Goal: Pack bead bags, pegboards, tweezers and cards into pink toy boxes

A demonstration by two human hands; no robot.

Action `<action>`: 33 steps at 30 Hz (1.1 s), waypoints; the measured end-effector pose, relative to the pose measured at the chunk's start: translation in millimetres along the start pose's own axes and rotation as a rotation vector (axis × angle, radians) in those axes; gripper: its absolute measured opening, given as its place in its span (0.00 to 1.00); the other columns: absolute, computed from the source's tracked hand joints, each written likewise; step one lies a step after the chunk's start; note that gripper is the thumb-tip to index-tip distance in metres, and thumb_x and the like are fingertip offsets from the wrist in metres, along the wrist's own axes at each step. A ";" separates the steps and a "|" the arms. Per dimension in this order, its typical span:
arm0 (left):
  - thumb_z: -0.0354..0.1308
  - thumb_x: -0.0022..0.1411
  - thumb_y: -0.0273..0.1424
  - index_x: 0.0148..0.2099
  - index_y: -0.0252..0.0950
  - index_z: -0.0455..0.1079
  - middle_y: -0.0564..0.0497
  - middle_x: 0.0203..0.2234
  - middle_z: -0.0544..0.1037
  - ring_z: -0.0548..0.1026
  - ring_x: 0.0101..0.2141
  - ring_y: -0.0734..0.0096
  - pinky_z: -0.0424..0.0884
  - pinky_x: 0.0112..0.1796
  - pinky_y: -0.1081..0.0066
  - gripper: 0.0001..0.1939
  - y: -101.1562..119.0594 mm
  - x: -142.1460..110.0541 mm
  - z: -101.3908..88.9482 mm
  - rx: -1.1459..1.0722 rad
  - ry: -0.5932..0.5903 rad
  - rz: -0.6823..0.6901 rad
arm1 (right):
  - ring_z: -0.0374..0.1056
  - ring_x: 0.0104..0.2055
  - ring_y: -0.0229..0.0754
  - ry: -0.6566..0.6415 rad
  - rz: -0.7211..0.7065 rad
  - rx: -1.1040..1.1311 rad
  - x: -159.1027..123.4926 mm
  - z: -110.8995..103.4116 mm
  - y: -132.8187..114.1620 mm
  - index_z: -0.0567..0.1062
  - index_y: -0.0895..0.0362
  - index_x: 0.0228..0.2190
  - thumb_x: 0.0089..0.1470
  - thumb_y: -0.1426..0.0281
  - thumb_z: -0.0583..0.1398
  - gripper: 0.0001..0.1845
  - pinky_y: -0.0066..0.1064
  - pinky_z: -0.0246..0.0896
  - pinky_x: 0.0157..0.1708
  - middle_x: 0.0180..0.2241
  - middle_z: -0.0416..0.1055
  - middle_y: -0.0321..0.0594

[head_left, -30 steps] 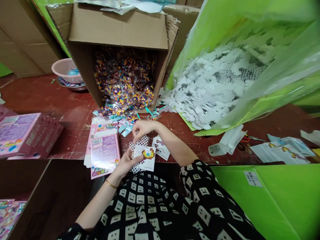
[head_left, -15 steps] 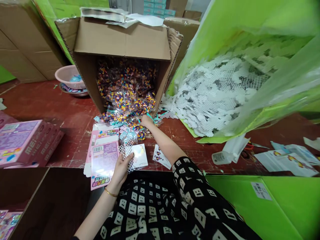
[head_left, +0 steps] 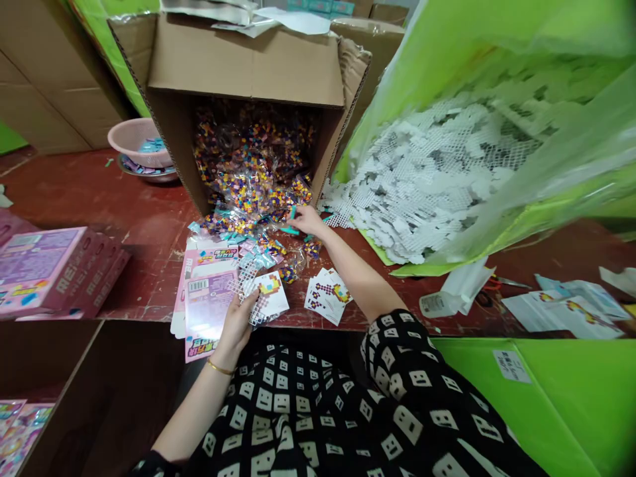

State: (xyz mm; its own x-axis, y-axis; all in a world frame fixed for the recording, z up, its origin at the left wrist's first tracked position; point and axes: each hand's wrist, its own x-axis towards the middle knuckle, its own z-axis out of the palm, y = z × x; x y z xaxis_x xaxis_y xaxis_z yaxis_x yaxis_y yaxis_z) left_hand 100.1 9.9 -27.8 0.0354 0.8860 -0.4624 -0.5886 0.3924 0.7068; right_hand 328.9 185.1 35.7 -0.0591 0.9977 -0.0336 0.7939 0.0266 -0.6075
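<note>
My left hand (head_left: 237,319) is closed on a white plastic grid sheet (head_left: 243,281) and a square card (head_left: 271,295) printed with a yellow pixel pattern. Under that hand lies a flat pink and purple printed box (head_left: 211,311). My right hand (head_left: 308,220) reaches to the mouth of the cardboard carton (head_left: 243,73), its fingers pinched on a thin teal plastic piece (head_left: 292,213) whose exact kind I cannot make out. Beside it, clear bags of small coloured beads (head_left: 248,189) spill from the carton. Several pattern cards (head_left: 325,297) lie between my hands.
A large green bin (head_left: 497,238) of white grid pieces (head_left: 422,179) stands at right. Pink boxes (head_left: 64,271) are stacked at left, with a pink bowl (head_left: 134,142) behind. A small bottle (head_left: 440,305), scissors (head_left: 511,283) and leaflets (head_left: 566,311) lie along the right edge.
My right hand has drawn back slightly from the bags and turned, bringing the teal piece into clearer view. The card in my left hand is tilted, and more loose cards show at my right forearm.
</note>
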 end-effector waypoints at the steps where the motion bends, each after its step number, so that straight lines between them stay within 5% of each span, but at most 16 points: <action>1: 0.70 0.50 0.26 0.52 0.33 0.70 0.42 0.48 0.80 0.80 0.45 0.57 0.77 0.46 0.63 0.26 -1.3 0.3 1.3 -0.013 -0.002 -0.002 | 0.73 0.43 0.42 0.088 -0.117 0.066 -16.4 0.1 -2.0 0.78 0.60 0.38 0.56 0.73 0.62 0.08 0.36 0.69 0.47 0.40 0.77 0.44; 3: 0.71 0.50 0.28 0.54 0.34 0.69 0.42 0.49 0.79 0.78 0.48 0.56 0.76 0.49 0.62 0.28 -5.3 0.5 4.1 -0.036 -0.006 0.019 | 0.72 0.47 0.44 0.273 -0.422 0.215 -59.2 15.0 -7.1 0.79 0.57 0.39 0.60 0.70 0.59 0.09 0.41 0.68 0.53 0.43 0.77 0.43; 6: 0.72 0.50 0.33 0.55 0.35 0.68 0.43 0.52 0.77 0.75 0.52 0.56 0.71 0.54 0.61 0.30 -13.1 -0.8 8.9 -0.057 -0.043 0.124 | 0.67 0.57 0.43 0.304 -0.691 0.230 -130.7 61.7 -14.7 0.73 0.52 0.54 0.64 0.75 0.51 0.20 0.42 0.63 0.60 0.53 0.72 0.43; 10: 0.73 0.50 0.37 0.54 0.34 0.69 0.42 0.51 0.77 0.73 0.55 0.55 0.67 0.57 0.61 0.31 -20.3 -6.0 12.4 -0.043 -0.046 0.195 | 0.46 0.71 0.48 0.128 -0.641 0.033 -187.8 112.1 -21.8 0.45 0.57 0.69 0.68 0.67 0.46 0.32 0.47 0.49 0.68 0.68 0.50 0.51; 15: 0.73 0.50 0.35 0.54 0.36 0.69 0.43 0.52 0.76 0.74 0.53 0.60 0.66 0.57 0.62 0.30 -18.6 -11.8 12.8 0.019 -0.123 0.196 | 0.23 0.73 0.54 -0.095 -0.569 -0.029 -201.0 114.8 -24.6 0.25 0.58 0.68 0.62 0.42 0.40 0.48 0.59 0.30 0.68 0.71 0.26 0.53; 18: 0.74 0.46 0.32 0.54 0.35 0.70 0.43 0.51 0.77 0.75 0.52 0.60 0.66 0.57 0.62 0.32 -13.1 -13.0 11.7 0.074 -0.197 0.177 | 0.22 0.73 0.55 -0.082 -0.513 0.043 -199.7 101.8 -25.0 0.31 0.53 0.69 0.62 0.42 0.37 0.45 0.62 0.28 0.67 0.72 0.29 0.50; 21: 0.76 0.43 0.30 0.54 0.34 0.69 0.43 0.48 0.79 0.76 0.49 0.57 0.68 0.54 0.60 0.35 -4.5 -14.5 6.6 0.151 -0.232 0.150 | 0.43 0.71 0.52 0.035 -0.446 0.231 -186.5 81.4 -22.9 0.55 0.44 0.66 0.66 0.47 0.41 0.33 0.59 0.37 0.67 0.67 0.53 0.44; 24: 0.75 0.45 0.29 0.56 0.33 0.68 0.42 0.50 0.78 0.76 0.49 0.56 0.69 0.54 0.60 0.36 3.9 -18.4 -0.1 0.266 -0.365 0.099 | 0.62 0.60 0.51 0.192 -0.274 0.543 -163.6 63.6 -19.4 0.69 0.47 0.58 0.58 0.49 0.59 0.30 0.52 0.53 0.62 0.57 0.67 0.47; 27: 0.75 0.46 0.29 0.57 0.33 0.67 0.42 0.50 0.78 0.77 0.48 0.56 0.70 0.53 0.59 0.36 5.5 -23.2 -3.9 0.382 -0.484 0.065 | 0.70 0.50 0.50 -0.094 -0.157 0.835 -146.3 63.9 -20.3 0.73 0.53 0.52 0.39 0.52 0.73 0.41 0.46 0.66 0.52 0.50 0.72 0.47; 29: 0.74 0.48 0.31 0.57 0.33 0.65 0.42 0.49 0.78 0.77 0.46 0.57 0.71 0.52 0.59 0.35 2.1 -25.0 -4.2 0.407 -0.482 0.059 | 0.72 0.44 0.47 -0.231 -0.092 0.960 -142.0 74.2 -24.5 0.77 0.56 0.44 0.36 0.54 0.74 0.34 0.41 0.70 0.46 0.43 0.75 0.43; 33: 0.75 0.46 0.31 0.58 0.35 0.60 0.42 0.50 0.76 0.76 0.48 0.57 0.70 0.53 0.57 0.40 -0.4 -22.8 -4.1 0.374 -0.348 0.061 | 0.70 0.31 0.40 -0.181 0.025 1.053 -135.4 96.7 -35.9 0.78 0.59 0.32 0.32 0.57 0.75 0.27 0.35 0.70 0.34 0.30 0.76 0.39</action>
State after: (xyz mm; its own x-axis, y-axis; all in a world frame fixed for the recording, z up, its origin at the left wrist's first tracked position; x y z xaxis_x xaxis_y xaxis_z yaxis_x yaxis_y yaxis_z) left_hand 96.2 -11.5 -19.6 0.3140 0.9147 -0.2542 -0.2712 0.3430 0.8993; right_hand 249.9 43.0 -14.7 -0.2073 0.9708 -0.1206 -0.1213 -0.1478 -0.9816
